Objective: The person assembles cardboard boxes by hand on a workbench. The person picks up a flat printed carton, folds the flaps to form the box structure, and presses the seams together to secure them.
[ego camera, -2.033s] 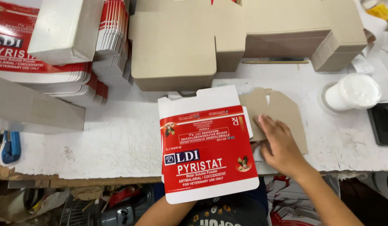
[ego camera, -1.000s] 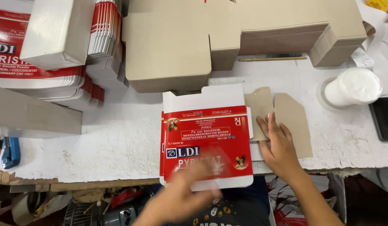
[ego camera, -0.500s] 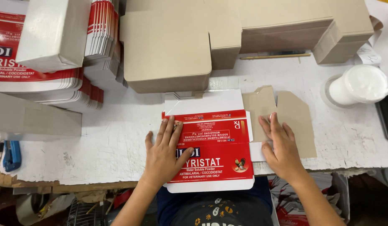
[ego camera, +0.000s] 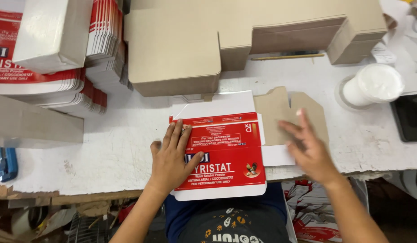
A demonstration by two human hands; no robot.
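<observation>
A flat red and white printed carton (ego camera: 226, 148) lies on the white worktable (ego camera: 109, 148) at its near edge. My left hand (ego camera: 172, 159) presses flat on the carton's left half, fingers spread. My right hand (ego camera: 309, 150) hovers just right of the carton, fingers apart and blurred, over a brown cardboard flap (ego camera: 280, 112) that sticks out from under the carton. It holds nothing.
A large folded brown cardboard piece (ego camera: 195, 49) lies behind the carton. Stacks of flat red and white cartons (ego camera: 46, 85) fill the left. A white cup with lid (ego camera: 372, 87) and a dark tablet (ego camera: 408, 117) stand at right. A blue tool (ego camera: 6, 163) sits far left.
My left hand came up from below and settled flat on the carton. My right hand lifted off the carton's right edge and moved slightly right. The carton was pressed flat.
</observation>
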